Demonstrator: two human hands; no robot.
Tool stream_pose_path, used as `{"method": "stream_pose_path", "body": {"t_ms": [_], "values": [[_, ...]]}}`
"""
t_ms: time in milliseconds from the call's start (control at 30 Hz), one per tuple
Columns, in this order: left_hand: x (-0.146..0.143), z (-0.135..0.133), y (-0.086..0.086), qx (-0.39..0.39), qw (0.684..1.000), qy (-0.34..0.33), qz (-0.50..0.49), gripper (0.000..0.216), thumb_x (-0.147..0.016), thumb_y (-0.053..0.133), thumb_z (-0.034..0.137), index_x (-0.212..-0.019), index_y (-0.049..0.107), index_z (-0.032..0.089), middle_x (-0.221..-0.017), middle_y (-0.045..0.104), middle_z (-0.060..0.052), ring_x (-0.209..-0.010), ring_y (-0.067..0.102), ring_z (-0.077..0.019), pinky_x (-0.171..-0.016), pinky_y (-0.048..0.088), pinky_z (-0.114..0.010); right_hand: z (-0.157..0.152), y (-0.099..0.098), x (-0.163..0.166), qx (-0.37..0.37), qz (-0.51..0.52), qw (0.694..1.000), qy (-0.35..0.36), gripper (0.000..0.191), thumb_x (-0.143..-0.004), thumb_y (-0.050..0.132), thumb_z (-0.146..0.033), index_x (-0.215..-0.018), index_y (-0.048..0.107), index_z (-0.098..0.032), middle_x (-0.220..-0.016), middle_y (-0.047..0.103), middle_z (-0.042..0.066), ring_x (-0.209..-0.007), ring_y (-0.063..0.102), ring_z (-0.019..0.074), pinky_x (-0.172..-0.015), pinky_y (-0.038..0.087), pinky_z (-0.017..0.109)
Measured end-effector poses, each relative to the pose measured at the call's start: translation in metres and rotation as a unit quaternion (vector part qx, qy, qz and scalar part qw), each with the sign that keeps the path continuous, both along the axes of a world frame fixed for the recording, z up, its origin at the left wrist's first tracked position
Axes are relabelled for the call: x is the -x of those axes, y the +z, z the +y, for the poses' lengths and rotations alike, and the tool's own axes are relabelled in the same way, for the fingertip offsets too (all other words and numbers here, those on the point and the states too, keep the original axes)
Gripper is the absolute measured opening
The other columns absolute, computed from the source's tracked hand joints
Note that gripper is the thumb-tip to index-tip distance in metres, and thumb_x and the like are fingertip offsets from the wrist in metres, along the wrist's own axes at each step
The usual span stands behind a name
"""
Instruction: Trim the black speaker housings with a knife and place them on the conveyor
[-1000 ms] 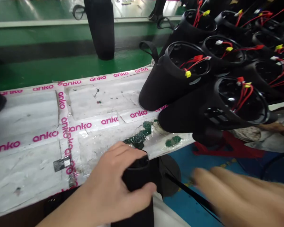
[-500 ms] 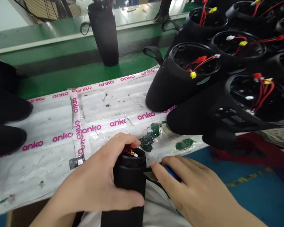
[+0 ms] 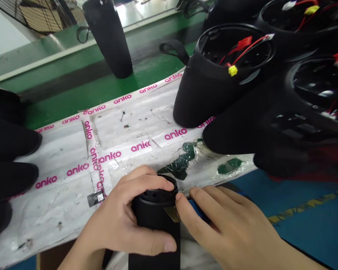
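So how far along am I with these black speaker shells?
Looks done: one closed black cylinder stands upright on the green belt. In hand: your left hand grips a speaker body whose top looks capped, while the right hand presses a blue-handled tool at its rim. Left: the open shells on the right show loose red wires and yellow plugs, so several seem unfinished.

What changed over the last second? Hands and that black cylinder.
The right hand swung in from the right and now holds a blue-handled tool at the rim of the black cylinder. The red wires seen at its top no longer show. The left hand kept its grip; the open shells stayed stacked.
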State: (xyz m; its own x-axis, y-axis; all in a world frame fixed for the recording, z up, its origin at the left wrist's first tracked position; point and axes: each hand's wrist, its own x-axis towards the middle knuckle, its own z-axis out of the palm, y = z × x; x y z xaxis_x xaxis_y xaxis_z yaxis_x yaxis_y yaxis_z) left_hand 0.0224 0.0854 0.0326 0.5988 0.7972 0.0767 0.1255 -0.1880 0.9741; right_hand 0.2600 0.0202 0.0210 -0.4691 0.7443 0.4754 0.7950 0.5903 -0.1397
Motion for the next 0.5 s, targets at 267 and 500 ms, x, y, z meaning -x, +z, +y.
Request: {"method": "stream_pose_path", "body": {"t_ms": [267,500], "values": [[0.002,0.000,-0.001,0.009,1.000,-0.011,0.011,0.074,-0.070,0.105,0.042,-0.136,0.073,0.042,-0.107,0.070,-0.002,-0.102,0.071,-0.0272,-0.086,0.060,-0.035,0.000,-0.002,0.002,0.005,0.007,1.000,-0.005,0.037,-0.093,0.045,-0.002,-0.121,0.060,-0.020,-0.086,0.070,0.005,-0.072,0.057,0.0253,-0.064,0.046,0.041],[-0.003,-0.001,-0.005,-0.014,1.000,-0.007,-0.020,0.071,-0.076,0.100,0.040,-0.139,0.069,0.041,-0.097,0.068,-0.001,-0.091,0.063,-0.0244,-0.090,0.055,-0.041,0.009,0.015,0.002,0.005,-0.054,0.999,-0.007,0.028,-0.097,0.042,-0.001,-0.113,0.056,-0.020,-0.070,0.062,-0.002,-0.056,0.056,0.0197,-0.055,0.042,0.035]]}}
